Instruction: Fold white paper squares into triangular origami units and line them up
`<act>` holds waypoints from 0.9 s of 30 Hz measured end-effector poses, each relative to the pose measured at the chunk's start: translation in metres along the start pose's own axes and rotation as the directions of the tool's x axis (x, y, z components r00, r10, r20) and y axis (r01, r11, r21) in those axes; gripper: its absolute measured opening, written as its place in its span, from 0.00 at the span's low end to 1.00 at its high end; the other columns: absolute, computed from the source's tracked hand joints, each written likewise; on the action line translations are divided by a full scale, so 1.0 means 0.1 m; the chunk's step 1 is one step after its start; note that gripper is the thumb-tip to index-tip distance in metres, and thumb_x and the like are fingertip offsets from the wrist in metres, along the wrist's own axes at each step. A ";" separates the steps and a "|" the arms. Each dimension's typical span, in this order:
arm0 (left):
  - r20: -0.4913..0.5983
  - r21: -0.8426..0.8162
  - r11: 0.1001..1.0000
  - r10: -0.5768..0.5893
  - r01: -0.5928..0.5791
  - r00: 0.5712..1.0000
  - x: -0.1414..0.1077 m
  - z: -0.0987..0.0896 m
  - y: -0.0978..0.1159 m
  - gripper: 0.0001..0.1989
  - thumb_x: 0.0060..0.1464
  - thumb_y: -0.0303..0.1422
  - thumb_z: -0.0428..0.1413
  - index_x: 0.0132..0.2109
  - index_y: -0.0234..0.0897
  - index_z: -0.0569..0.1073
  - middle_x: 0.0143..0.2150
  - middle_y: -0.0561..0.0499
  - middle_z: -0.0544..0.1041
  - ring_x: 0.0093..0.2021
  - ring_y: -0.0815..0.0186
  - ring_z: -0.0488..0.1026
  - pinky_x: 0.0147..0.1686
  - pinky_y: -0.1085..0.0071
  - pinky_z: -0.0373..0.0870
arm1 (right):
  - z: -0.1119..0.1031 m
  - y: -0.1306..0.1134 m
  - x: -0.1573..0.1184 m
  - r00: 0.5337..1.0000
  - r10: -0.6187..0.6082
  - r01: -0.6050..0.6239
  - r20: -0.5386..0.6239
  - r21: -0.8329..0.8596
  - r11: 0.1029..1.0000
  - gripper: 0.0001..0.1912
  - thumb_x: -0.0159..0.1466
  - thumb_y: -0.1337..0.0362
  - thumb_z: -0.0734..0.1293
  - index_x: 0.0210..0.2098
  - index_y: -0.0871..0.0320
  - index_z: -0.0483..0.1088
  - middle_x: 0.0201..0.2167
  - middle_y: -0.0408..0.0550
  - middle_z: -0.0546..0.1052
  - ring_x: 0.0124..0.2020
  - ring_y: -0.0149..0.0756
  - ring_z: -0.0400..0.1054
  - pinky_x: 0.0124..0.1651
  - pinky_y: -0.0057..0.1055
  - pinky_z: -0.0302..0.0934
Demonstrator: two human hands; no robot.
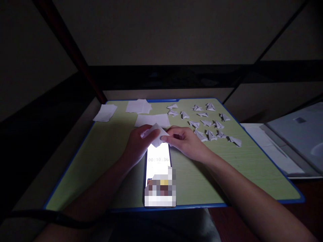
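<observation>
Between my two hands is a small piece of folded white paper, held above the top end of a lit phone. My left hand grips its left side, the thumb lying across the front. From the right, my right hand pinches the paper's edge between thumb and fingers. The phone lies flat and its screen reads 00:10:36; the lower part is blurred out. Just behind my hands a sheet of white paper lies on the green table.
Several small folded paper pieces are spread over the table's back right. Stacks of white paper lie at the back left and back middle. A pale flat object stands beyond the right edge. A dark cable crosses at lower left.
</observation>
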State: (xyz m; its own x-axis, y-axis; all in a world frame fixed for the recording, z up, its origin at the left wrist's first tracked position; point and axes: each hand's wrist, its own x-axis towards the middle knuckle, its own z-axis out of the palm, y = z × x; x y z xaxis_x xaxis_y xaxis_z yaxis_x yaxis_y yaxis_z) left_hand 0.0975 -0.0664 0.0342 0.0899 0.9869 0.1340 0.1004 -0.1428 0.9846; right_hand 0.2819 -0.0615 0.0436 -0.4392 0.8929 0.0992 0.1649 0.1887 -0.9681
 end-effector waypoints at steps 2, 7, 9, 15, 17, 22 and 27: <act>0.004 -0.003 1.000 0.004 -0.004 1.000 0.01 -0.01 -0.01 0.13 0.50 0.42 0.62 0.34 0.36 0.77 0.30 0.49 0.80 0.29 0.67 0.74 0.28 0.72 0.69 | 0.00 -0.01 0.01 0.999 -0.011 0.011 -0.040 -0.023 1.000 0.21 0.60 0.47 0.70 0.23 0.59 0.69 0.25 0.41 0.67 0.25 0.28 0.58 0.28 0.30 0.50; 0.045 -0.009 1.000 -0.003 0.004 0.999 0.01 -0.01 -0.03 0.13 0.50 0.42 0.62 0.33 0.35 0.76 0.29 0.50 0.78 0.30 0.66 0.75 0.29 0.71 0.70 | 0.02 0.00 0.02 0.991 0.000 0.001 -0.133 0.009 1.000 0.23 0.59 0.44 0.70 0.24 0.59 0.69 0.21 0.40 0.66 0.23 0.28 0.55 0.27 0.30 0.47; 0.049 -0.033 0.999 -0.016 0.018 0.999 0.00 0.00 -0.01 0.12 0.49 0.40 0.63 0.32 0.35 0.75 0.28 0.51 0.77 0.30 0.66 0.74 0.29 0.72 0.70 | 0.03 0.00 0.02 0.987 0.007 -0.001 -0.159 0.038 0.999 0.23 0.58 0.44 0.70 0.25 0.59 0.69 0.20 0.39 0.65 0.22 0.28 0.55 0.27 0.30 0.47; 0.062 -0.057 0.998 0.018 -0.015 0.998 -0.01 0.03 0.05 0.09 0.47 0.37 0.62 0.32 0.36 0.75 0.27 0.53 0.77 0.28 0.69 0.72 0.29 0.73 0.69 | 0.04 0.00 0.00 0.988 -0.028 0.032 -0.153 0.022 0.999 0.21 0.61 0.47 0.69 0.26 0.59 0.70 0.21 0.40 0.66 0.24 0.29 0.57 0.27 0.30 0.49; 0.061 -0.031 0.999 0.024 -0.022 0.998 -0.01 0.03 0.05 0.09 0.47 0.37 0.62 0.32 0.36 0.75 0.27 0.53 0.76 0.28 0.69 0.72 0.28 0.73 0.68 | 0.04 -0.01 -0.01 0.988 -0.038 0.039 -0.152 0.008 0.999 0.20 0.62 0.48 0.68 0.26 0.59 0.70 0.21 0.40 0.66 0.24 0.29 0.57 0.27 0.30 0.49; 0.013 -0.014 1.000 0.027 -0.027 1.000 -0.01 0.03 0.04 0.08 0.48 0.36 0.61 0.30 0.36 0.75 0.25 0.54 0.75 0.27 0.70 0.70 0.27 0.73 0.66 | 0.05 -0.01 -0.01 0.992 -0.033 0.028 -0.120 -0.046 0.999 0.21 0.62 0.46 0.68 0.26 0.59 0.69 0.22 0.40 0.66 0.24 0.29 0.57 0.28 0.30 0.50; 0.008 -0.067 0.998 -0.003 0.003 1.000 0.00 0.03 0.04 0.08 0.48 0.36 0.62 0.29 0.36 0.75 0.24 0.54 0.74 0.25 0.70 0.68 0.26 0.72 0.64 | 0.04 0.01 0.00 0.993 -0.075 0.063 -0.090 -0.128 0.990 0.23 0.62 0.46 0.68 0.23 0.57 0.65 0.24 0.40 0.65 0.25 0.29 0.56 0.29 0.31 0.50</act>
State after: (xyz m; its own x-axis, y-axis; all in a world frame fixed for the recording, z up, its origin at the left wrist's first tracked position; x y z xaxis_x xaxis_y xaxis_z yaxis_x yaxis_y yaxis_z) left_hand 0.1011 -0.0674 0.0373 0.0973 0.9867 0.1306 0.0342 -0.1344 0.9903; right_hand 0.2787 -0.0624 0.0416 -0.3695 0.9092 0.1917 0.2486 0.2956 -0.9224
